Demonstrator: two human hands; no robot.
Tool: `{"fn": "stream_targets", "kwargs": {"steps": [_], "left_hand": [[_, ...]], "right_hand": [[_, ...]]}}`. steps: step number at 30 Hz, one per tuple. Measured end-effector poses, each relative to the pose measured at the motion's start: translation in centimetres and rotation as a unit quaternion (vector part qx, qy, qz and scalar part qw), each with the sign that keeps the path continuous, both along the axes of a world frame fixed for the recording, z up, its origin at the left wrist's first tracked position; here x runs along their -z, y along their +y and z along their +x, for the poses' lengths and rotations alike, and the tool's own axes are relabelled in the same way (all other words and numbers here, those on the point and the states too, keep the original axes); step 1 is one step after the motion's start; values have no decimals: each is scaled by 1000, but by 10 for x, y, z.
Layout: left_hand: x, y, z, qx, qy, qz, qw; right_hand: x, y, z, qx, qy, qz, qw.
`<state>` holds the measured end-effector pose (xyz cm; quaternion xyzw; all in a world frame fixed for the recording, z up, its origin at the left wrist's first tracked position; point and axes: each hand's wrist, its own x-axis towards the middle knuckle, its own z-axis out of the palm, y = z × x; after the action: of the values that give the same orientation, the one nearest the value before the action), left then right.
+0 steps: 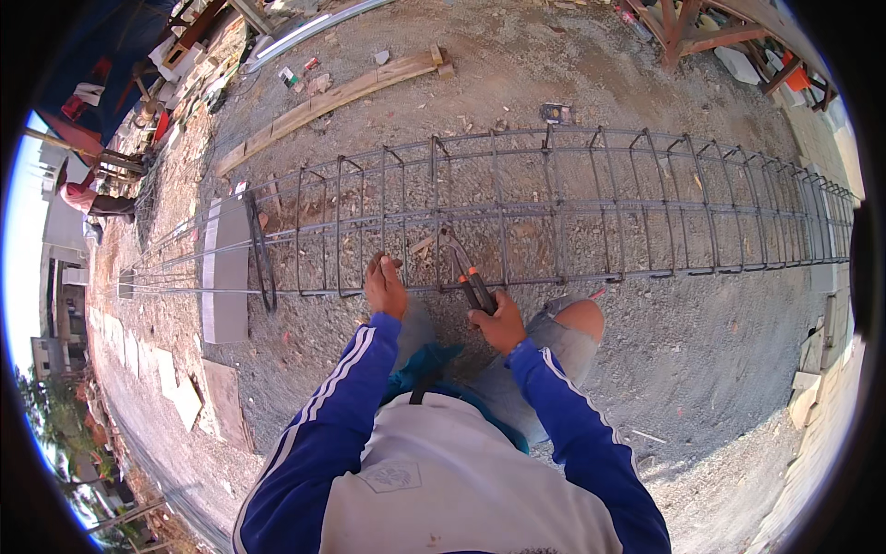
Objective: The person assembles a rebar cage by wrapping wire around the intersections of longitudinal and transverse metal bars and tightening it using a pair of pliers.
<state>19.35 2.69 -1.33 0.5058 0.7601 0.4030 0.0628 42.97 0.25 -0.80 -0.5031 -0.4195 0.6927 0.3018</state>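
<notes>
A long rebar cage (526, 205) of straight bars and square stirrups lies across the ground before me. My right hand (501, 323) is wrapped round pincers (475, 288) with black and orange handles. Their metal jaws reach over the near bar into the cage, close to a middle bar. My left hand (386, 288) is at the cage's near bar, left of the pincers, fingers bent and drawn together; whatever they may hold is too small to make out.
A pale block (224, 272) stands under the left end of the cage, with bent dark bars (261, 249) beside it. Beyond lies a wooden plank (328, 106). A wooden frame (711, 35) stands far right. Another person (92, 198) is at far left.
</notes>
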Motion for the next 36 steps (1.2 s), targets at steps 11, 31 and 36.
{"fn": "stream_targets", "kwargs": {"steps": [11,31,36], "left_hand": [[25,-25,-70,79,-73,-295,950],[44,-40,-98,352,55,-268,895],[45,-38,-102,350,67,-332,873]], "right_hand": [[8,16,-28,-33,-308,88,947],[-45,-223,-142,-86,-78,-121,986],[-46,-253,-159,48,-59,-80,994]]}}
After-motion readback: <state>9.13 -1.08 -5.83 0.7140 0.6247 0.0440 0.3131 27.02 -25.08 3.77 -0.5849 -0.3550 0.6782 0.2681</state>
